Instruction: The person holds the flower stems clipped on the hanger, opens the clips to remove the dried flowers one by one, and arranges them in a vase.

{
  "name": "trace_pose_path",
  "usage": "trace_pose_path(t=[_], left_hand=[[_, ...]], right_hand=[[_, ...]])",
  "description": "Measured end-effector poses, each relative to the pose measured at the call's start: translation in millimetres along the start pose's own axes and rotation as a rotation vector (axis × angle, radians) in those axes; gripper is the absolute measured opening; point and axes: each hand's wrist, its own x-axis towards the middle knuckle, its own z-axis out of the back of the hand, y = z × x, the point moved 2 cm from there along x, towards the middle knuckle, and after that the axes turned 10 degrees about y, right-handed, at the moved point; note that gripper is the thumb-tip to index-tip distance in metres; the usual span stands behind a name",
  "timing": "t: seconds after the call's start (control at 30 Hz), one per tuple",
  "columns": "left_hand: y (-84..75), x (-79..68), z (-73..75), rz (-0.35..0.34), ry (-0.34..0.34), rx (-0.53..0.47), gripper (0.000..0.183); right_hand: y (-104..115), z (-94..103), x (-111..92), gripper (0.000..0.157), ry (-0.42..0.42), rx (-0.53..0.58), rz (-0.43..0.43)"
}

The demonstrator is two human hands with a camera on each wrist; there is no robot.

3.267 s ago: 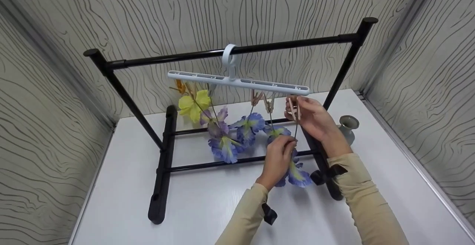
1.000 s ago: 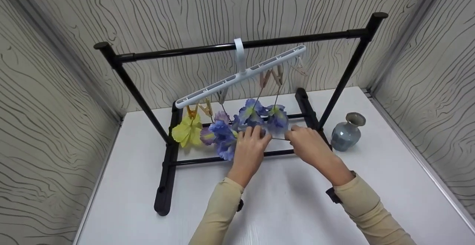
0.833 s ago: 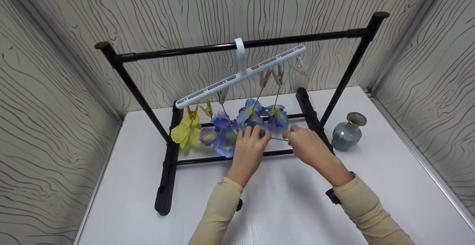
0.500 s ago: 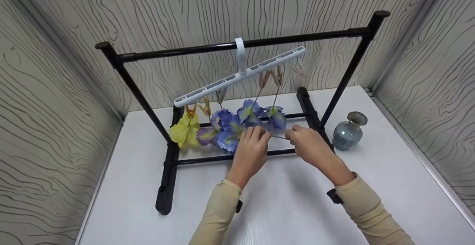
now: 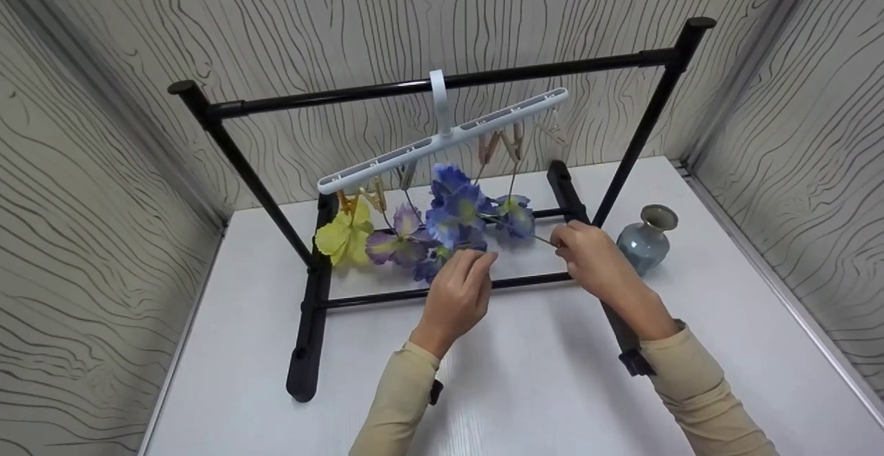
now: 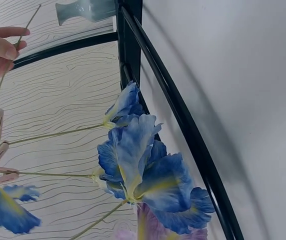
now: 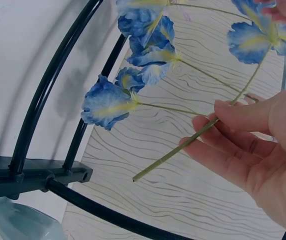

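Note:
In the head view, my right hand (image 5: 597, 262) pinches the stem of a blue artificial iris (image 7: 253, 42) between thumb and fingers; the cut end of the stem (image 7: 173, 152) sticks out past the fingertips. Its bloom lies to the left, over other blue blooms. My left hand (image 5: 459, 297) is just below the bloom with loosely bent fingers, and its fingertips overlap the petals in the right wrist view. Several other irises hang from clips on a pale blue hanger (image 5: 387, 160). The rightmost clip (image 5: 552, 128) holds no flower.
A black rack (image 5: 539, 72) carries the tilted hanger on its top bar. Its feet and lower bars rest on the white table (image 5: 525, 387). A grey-blue vase (image 5: 642, 242) stands beside the rack's right leg. A yellow flower (image 5: 345, 238) hangs at the left.
The iris was taken off the rightmost clip, and the hanger tipped up on the right. Lately the bloom moved up and right as my right hand drew right; the left hand lowered off the stem.

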Motion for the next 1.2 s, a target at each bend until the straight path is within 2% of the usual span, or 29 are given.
trace_pose_path(t=[0.13, 0.33, 0.53, 0.7, 0.8, 0.87, 1.0, 1.2], left_hand=[[4.6, -6.8, 2.4, 0.024, -0.062, -0.012, 0.018], [18.3, -17.7, 4.1, 0.200, -0.122, -0.077, 0.013], [45.3, -25.7, 10.4, 0.438, -0.211, -0.112, 0.018], [66.1, -29.4, 21.0, 0.687, -0.289, -0.172, 0.016], [75.4, -32.2, 26.0, 0.829, -0.294, -0.245, 0.017], [81.0, -33.7, 27.6, 0.901, -0.261, -0.287, 0.021], [91.2, -38.3, 29.4, 0.981, -0.207, -0.335, 0.026], [102.3, -42.6, 40.7, 1.024, -0.285, -0.342, 0.024]], right_hand=[[-8, 4.4, -4, 0.016, -0.083, 0.027, -0.008], [-20, 13.1, -12, 0.017, -0.235, 0.055, -0.037], [-29, 25.1, -18, 0.017, -0.357, 0.079, -0.107], [-36, 36.2, -24, 0.016, -0.453, 0.133, -0.133], [-40, 41.0, -28, 0.013, -0.500, 0.193, -0.173], [-44, 43.7, -31, 0.009, -0.525, 0.224, -0.205], [-50, 48.1, -37, 0.005, -0.562, 0.290, -0.256], [-57, 55.5, -44, 0.011, -0.627, 0.364, -0.302]])
